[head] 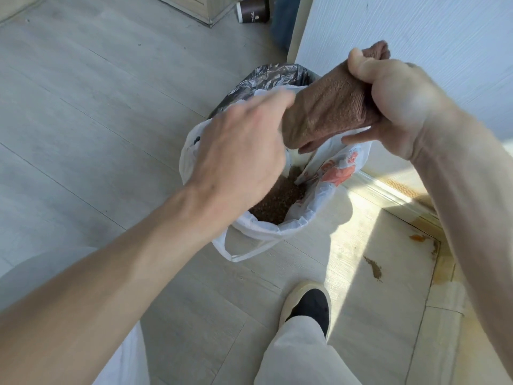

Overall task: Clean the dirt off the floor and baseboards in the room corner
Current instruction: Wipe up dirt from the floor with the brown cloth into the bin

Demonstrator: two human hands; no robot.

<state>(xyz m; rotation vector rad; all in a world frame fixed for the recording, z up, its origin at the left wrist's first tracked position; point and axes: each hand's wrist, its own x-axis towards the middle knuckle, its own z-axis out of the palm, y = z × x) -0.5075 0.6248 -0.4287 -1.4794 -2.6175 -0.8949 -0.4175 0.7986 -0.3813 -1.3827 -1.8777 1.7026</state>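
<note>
My right hand (394, 107) grips a bunched brown cloth (330, 109) above a white plastic bag (313, 201) that stands open on the floor. Brown crumbs of dirt (280, 198) lie inside the bag. My left hand (238, 154) hovers over the bag's mouth, blurred, with its fingers straight and touching the cloth's lower end. A brown smear of dirt (373, 269) and an orange stain (417, 238) remain on the sunlit floor near the baseboard (394, 193) at the right.
A bin with a black liner (266, 79) stands behind the white bag. A dark paper cup (253, 9) lies by a wooden cabinet base (205, 9) at the top. My shoe (308, 307) stands in front of the bag. A white wall (430, 37) rises at the right.
</note>
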